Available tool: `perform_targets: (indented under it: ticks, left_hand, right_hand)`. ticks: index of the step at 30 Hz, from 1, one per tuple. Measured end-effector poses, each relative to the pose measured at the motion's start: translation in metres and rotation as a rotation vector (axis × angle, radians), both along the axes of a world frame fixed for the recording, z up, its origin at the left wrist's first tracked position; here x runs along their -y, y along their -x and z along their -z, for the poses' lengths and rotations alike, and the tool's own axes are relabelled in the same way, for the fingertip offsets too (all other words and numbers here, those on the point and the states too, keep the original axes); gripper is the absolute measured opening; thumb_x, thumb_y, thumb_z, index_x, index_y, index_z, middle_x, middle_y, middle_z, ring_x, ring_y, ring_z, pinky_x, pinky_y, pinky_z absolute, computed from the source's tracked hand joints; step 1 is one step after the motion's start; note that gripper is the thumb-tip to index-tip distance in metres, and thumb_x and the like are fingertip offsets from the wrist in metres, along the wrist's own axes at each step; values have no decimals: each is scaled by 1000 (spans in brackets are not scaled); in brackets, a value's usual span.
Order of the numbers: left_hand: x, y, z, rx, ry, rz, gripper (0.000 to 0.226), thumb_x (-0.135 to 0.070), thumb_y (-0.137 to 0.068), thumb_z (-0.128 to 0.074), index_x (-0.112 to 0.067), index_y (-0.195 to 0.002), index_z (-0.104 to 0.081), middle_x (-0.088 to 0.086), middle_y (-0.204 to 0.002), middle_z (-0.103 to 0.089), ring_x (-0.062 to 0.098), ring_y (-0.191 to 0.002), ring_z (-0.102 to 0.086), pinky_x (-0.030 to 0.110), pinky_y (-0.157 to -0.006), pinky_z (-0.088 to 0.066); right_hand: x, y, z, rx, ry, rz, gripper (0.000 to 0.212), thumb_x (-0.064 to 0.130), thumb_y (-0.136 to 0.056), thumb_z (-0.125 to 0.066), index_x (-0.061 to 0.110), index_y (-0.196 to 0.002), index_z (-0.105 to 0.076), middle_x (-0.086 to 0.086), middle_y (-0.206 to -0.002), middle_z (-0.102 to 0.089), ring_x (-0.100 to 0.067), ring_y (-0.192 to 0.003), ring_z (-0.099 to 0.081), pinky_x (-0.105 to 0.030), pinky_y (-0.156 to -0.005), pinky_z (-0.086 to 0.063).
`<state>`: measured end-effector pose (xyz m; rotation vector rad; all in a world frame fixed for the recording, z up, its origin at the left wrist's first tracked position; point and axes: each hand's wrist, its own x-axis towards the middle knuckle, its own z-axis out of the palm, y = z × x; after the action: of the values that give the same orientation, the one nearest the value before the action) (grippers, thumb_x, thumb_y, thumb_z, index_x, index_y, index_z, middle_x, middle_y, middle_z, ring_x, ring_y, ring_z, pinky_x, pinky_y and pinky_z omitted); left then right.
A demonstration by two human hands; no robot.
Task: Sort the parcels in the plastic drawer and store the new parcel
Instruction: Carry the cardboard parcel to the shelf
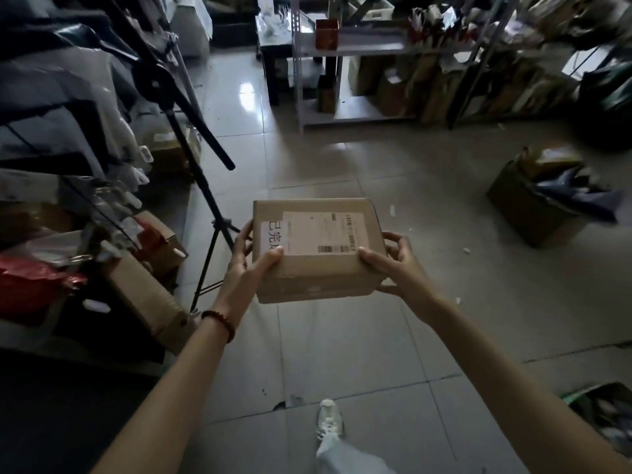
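Cardboard parcel (316, 265), boxy, gripped by left hand (248, 258) and right hand (393, 260); white label (321, 234) between thumbs, print possibly "已完".

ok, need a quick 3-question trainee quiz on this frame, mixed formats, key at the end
1. True or false: one hand alone holds the cardboard box.
2. Which wrist wears the bead bracelet? A) left B) right C) neither
3. Fill in: stuck on the box's top face is a white ___ with barcodes.

Key
1. False: the left hand and the right hand each grip a side.
2. A
3. label
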<state>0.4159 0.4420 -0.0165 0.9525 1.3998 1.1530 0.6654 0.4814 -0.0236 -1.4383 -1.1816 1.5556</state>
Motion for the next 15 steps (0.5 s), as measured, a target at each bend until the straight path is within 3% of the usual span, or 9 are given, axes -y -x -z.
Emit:
perform_targets:
  ticks: [3, 7, 13, 15]
  left_hand:
    - [-39, -8, -11, -10, -45, -44, 71, -46, -73, -63, -51, -135, -30, -5, -128, -54, 16, -108, -60, 35, -82, -53]
    - [-93, -12, -23, -11, -57, -45, 70, -44, -77, -62, -50, -139, -31, -4, -131, -54, 19, -109, -61, 38, -81, -54]
    - [-192, -7, -17, 14, -10, -49, 62, -29, -91, -59, -42, -143, -28, -1, -130, -56, 17, -104, -63, 28, -70, -54]
    - [-230, -4, -15, 1, -18, -43, 66, -34, -89, -60, -39, -145, -26, -1, -129, -56, 17, -105, -63, 29, -71, -54]
  right_hand:
    - [-45, -8, -12, -28, -45, -8, 68, 39, -78, -72, 30, -134, -35, 6, -130, -54, -11, -110, -60, -31, -77, -56]
    - [-99, -13, -18, -55, -61, -18, 65, 40, -79, -72, 33, -133, -36, 6, -132, -54, -10, -113, -59, -36, -84, -56]
    - [-197, -11, -18, -35, -42, -62, 79, 49, -69, -74, 32, -135, -35, 2, -134, -52, -15, -114, -59, -37, -84, -56]
    - [-235, -7, -19, -22, -40, -64, 80, 49, -68, -72, 32, -136, -34, 2, -135, -51, -17, -115, -58, -40, -87, -56]
